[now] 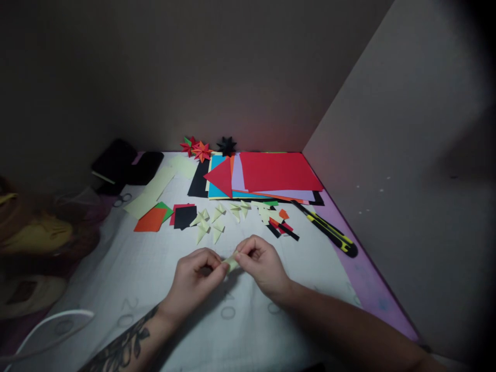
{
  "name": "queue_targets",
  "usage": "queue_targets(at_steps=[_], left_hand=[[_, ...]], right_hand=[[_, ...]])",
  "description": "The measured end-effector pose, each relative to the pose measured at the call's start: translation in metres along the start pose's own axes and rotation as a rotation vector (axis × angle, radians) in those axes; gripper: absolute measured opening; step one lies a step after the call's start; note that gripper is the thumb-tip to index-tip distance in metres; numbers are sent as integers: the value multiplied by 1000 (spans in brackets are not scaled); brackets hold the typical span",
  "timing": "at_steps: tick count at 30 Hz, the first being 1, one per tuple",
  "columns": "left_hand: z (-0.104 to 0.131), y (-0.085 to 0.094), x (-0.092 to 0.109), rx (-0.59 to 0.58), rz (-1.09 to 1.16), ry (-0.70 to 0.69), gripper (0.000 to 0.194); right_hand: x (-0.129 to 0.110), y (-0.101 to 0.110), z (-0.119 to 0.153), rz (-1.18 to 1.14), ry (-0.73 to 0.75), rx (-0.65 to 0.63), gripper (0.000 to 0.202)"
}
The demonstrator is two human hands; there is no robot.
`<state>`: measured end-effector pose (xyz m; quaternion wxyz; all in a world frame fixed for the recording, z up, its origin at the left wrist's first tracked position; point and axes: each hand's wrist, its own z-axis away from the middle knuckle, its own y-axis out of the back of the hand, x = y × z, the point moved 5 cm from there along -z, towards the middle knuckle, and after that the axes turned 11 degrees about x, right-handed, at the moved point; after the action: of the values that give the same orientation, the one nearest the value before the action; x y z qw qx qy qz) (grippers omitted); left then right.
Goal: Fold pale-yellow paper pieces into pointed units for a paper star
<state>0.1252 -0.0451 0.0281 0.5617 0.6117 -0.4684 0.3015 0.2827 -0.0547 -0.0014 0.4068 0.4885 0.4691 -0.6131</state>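
Note:
A small pale yellow piece of paper [231,263] is stretched between my two hands above the table, its ends hidden under the fingers. My left hand [199,276] pinches its left end between thumb and forefinger. The other end sits in a pinch of my right hand [263,266]. Just beyond my hands lie several folded pale yellow paper pieces [218,231] with pointed tips. Near them rest black paper squares [185,217] and a heap of small paper scraps [277,217].
A yellow-and-black utility knife [329,230] lies at the right. Behind are stacked coloured sheets, the top one red paper [281,171], and folded paper stars [201,151]. Orange paper [149,220], scissors [123,200] and a dark case [145,168] are on the left.

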Motion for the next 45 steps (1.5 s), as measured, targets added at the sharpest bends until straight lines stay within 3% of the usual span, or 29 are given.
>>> queue_targets(at_steps=[11, 16, 21, 25, 32, 45], left_hand=[[0, -1, 1, 5, -9, -8, 21], [-2, 3, 0, 28, -14, -30, 21], [-5, 7, 2, 25, 45, -52, 12], [-5, 3, -2, 14, 103, 71, 13], [-2, -2, -16, 93, 313, 383, 18], [-2, -4, -20, 135, 418, 431, 24]], right_hand=[[1, 1, 2, 14, 37, 28, 18], [2, 5, 0, 163, 71, 40, 14], [-3, 12, -5, 119, 93, 127, 15], [-9, 16, -6, -1, 124, 205, 20], [-12, 16, -1, -30, 178, 203, 23], [-10, 14, 2, -30, 194, 197, 23]])
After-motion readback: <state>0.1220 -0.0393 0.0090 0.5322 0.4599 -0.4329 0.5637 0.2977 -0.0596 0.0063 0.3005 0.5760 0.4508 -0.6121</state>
